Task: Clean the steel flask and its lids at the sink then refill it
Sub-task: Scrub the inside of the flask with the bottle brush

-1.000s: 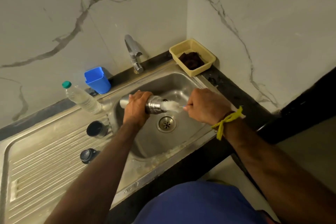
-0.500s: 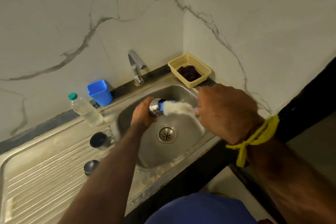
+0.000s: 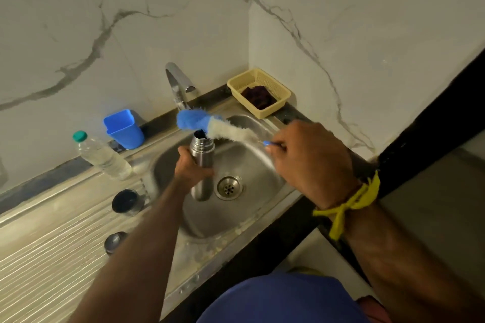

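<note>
My left hand [image 3: 193, 169] grips the steel flask [image 3: 202, 157] upright over the sink basin [image 3: 265, 191], its open mouth facing up. My right hand [image 3: 309, 162] holds the thin blue handle of a bottle brush [image 3: 210, 126]. The brush has white bristles and a blue tip. It is fully out of the flask and lies just above and behind the mouth. Two lids rest on the drainboard to the left: a dark cup lid [image 3: 126, 202] near the basin and a smaller round cap [image 3: 115, 241] nearer me.
A steel tap [image 3: 178, 86] stands behind the basin with no water running. A clear water bottle [image 3: 101, 156] with a green cap and a blue plastic cup [image 3: 123, 128] sit at the back left. A yellow basket [image 3: 259, 92] holding something dark sits in the corner.
The brush has come out of the flask, which was lying sideways a second ago. My left hand has turned the flask upright. My right hand has pulled back toward the right.
</note>
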`<state>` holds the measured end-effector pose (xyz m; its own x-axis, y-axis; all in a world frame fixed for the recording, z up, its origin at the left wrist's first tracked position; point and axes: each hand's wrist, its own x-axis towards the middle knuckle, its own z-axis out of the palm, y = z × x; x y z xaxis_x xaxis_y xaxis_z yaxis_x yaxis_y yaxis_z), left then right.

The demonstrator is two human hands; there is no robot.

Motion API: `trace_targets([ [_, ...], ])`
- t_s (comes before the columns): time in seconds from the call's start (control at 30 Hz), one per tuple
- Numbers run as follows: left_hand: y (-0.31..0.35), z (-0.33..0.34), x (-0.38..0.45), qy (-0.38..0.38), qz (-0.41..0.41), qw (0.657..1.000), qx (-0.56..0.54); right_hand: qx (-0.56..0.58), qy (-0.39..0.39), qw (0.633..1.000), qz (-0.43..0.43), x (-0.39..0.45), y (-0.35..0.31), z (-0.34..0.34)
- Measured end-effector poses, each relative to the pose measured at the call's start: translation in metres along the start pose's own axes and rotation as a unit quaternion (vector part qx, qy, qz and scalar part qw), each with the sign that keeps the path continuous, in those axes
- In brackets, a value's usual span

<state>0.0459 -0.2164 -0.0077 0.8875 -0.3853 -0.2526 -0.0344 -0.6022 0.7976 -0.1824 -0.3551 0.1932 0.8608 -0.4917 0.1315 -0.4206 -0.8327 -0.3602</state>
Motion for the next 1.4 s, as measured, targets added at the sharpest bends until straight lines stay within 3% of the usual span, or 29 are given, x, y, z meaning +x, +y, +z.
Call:
trace_targets([
  [0.17, -0.011, -0.006, -0.023, -0.043, -0.051, 0.976, -0.206, 0.259, 0.039, 0.963, 0.064, -0.012, 0.038, 0.062],
  [0.3, -0.014, 0.001, -0.043, 0.021, -0.117, 0.934, -0.336, 0.288, 0.022, 0.955, 0.072, -0.018, 0.053, 0.116],
  [0.43, -0.018, 0.009, -0.061, -0.001, -0.158, 0.864, -0.478, 0.302, -0.004, 0.953, 0.020, -0.022, 0.049, 0.150],
  [0.6, -0.021, 0.014, -0.076, -0.068, -0.145, 0.840, -0.518, 0.317, -0.019, 0.948, -0.030, -0.015, 0.035, 0.167],
  [0.73, -0.027, 0.008, -0.079, -0.065, -0.168, 0.811, -0.556, 0.320, -0.010, 0.946, -0.043, -0.013, 0.042, 0.167],
  [0.8, -0.032, 0.004, -0.078, -0.052, -0.165, 0.815, -0.553, 0.317, -0.001, 0.947, -0.047, -0.012, 0.046, 0.164],
  [1.03, -0.029, 0.003, -0.083, -0.004, -0.121, 0.876, -0.467, 0.293, 0.019, 0.952, -0.091, 0.004, 0.037, 0.165],
  [1.17, -0.033, 0.001, -0.080, 0.017, -0.123, 0.868, -0.481, 0.250, 0.001, 0.962, -0.112, -0.008, 0.044, 0.168],
  [1.4, -0.025, 0.003, -0.077, -0.011, -0.127, 0.865, -0.485, 0.249, 0.011, 0.962, -0.115, 0.007, 0.036, 0.168],
])
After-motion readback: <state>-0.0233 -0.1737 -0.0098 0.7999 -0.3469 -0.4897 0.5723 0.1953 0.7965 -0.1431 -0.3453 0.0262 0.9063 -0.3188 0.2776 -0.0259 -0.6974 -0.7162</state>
